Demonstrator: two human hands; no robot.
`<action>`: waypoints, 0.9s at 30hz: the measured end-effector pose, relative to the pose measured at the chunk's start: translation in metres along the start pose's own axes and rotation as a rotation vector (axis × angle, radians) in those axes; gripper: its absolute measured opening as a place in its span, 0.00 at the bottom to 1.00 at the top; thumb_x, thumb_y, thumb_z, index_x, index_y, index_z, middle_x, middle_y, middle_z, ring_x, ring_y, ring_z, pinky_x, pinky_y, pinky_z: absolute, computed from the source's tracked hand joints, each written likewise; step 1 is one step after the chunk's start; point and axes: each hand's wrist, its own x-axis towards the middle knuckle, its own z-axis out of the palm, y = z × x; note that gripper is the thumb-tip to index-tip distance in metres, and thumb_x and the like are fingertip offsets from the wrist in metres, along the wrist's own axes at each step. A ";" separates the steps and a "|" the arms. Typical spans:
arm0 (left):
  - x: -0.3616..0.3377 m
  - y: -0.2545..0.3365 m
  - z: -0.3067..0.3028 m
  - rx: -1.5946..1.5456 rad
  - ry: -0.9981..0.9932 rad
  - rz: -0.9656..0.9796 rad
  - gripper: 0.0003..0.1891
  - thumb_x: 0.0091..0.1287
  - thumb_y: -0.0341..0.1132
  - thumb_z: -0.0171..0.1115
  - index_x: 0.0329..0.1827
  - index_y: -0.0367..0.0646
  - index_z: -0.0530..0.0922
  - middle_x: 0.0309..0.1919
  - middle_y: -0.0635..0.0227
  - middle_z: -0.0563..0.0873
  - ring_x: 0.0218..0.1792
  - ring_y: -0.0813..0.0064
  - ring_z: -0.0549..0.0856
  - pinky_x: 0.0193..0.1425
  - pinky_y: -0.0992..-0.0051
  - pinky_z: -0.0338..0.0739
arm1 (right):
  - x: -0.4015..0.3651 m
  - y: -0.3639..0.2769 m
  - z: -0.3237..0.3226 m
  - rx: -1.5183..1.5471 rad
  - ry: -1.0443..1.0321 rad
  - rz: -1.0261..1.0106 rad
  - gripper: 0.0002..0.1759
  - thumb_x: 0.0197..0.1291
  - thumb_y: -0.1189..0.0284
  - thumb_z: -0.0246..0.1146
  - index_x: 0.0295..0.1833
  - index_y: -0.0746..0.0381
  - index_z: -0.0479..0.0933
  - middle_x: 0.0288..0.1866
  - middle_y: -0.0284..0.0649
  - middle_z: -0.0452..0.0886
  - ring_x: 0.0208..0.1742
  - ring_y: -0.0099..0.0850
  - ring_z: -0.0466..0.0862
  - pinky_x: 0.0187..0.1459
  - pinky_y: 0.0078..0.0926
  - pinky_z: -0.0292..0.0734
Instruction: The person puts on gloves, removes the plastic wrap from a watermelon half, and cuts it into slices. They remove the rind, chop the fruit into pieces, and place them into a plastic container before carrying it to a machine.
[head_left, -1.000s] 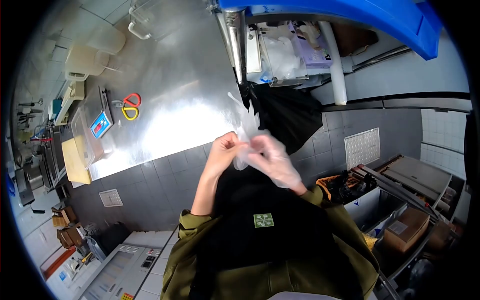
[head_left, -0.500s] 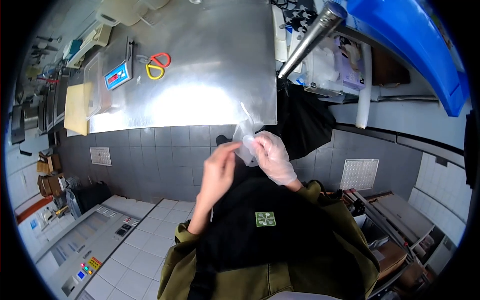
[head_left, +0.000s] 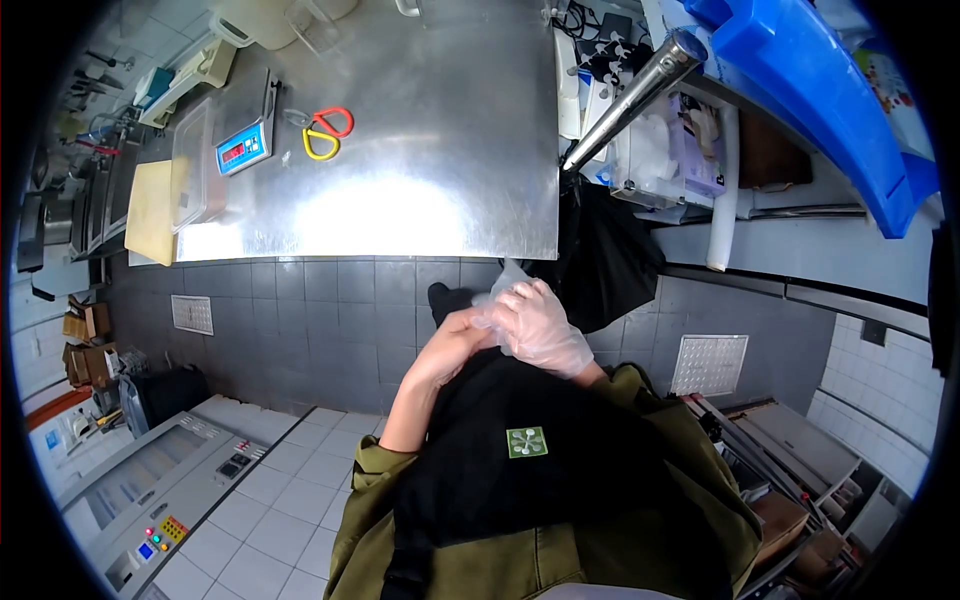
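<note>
My right hand (head_left: 543, 325) wears a thin clear plastic glove, and its fingers are curled around a second, crumpled piece of the same clear plastic, which looks like a disposable glove (head_left: 512, 272). Bare, my left hand (head_left: 455, 345) meets it from the other side, its fingertips pinching the plastic. Both hands are close together in front of my black apron (head_left: 590, 440), just short of the steel table (head_left: 430, 130). Part of the loose plastic is hidden behind the fingers.
Scissors with red and yellow handles (head_left: 322, 135) lie on the table beside a blue digital scale (head_left: 243, 148). A clear plastic container (head_left: 197, 165) and a yellowish board (head_left: 150, 212) are at the left end. A black bag (head_left: 610, 250) hangs by the right corner.
My left hand has come in to the right and now meets my right hand at the plastic glove. The loose plastic is more gathered between the fingers. The view has shifted slightly.
</note>
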 end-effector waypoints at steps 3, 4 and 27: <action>0.024 -0.033 -0.010 -0.388 -0.121 -0.045 0.14 0.74 0.28 0.53 0.59 0.31 0.74 0.56 0.57 0.82 0.54 0.70 0.85 0.59 0.73 0.81 | 0.000 0.000 0.004 -0.051 -0.065 -0.039 0.07 0.56 0.71 0.59 0.39 0.58 0.80 0.40 0.35 0.82 0.48 0.34 0.79 0.48 0.34 0.69; 0.030 -0.034 -0.002 -0.461 -0.058 -0.029 0.20 0.76 0.35 0.54 0.65 0.34 0.69 0.62 0.56 0.78 0.61 0.63 0.80 0.65 0.64 0.79 | -0.002 -0.001 0.011 -0.069 -0.078 -0.046 0.07 0.57 0.71 0.59 0.39 0.58 0.81 0.40 0.35 0.82 0.48 0.35 0.79 0.48 0.34 0.69; 0.009 0.021 -0.174 -0.240 0.295 0.837 0.31 0.78 0.58 0.40 0.74 0.46 0.68 0.66 0.63 0.78 0.67 0.70 0.74 0.67 0.69 0.68 | 0.134 -0.104 0.126 0.389 -0.371 -0.281 0.07 0.51 0.82 0.56 0.36 0.62 0.72 0.36 0.45 0.73 0.40 0.49 0.75 0.43 0.41 0.72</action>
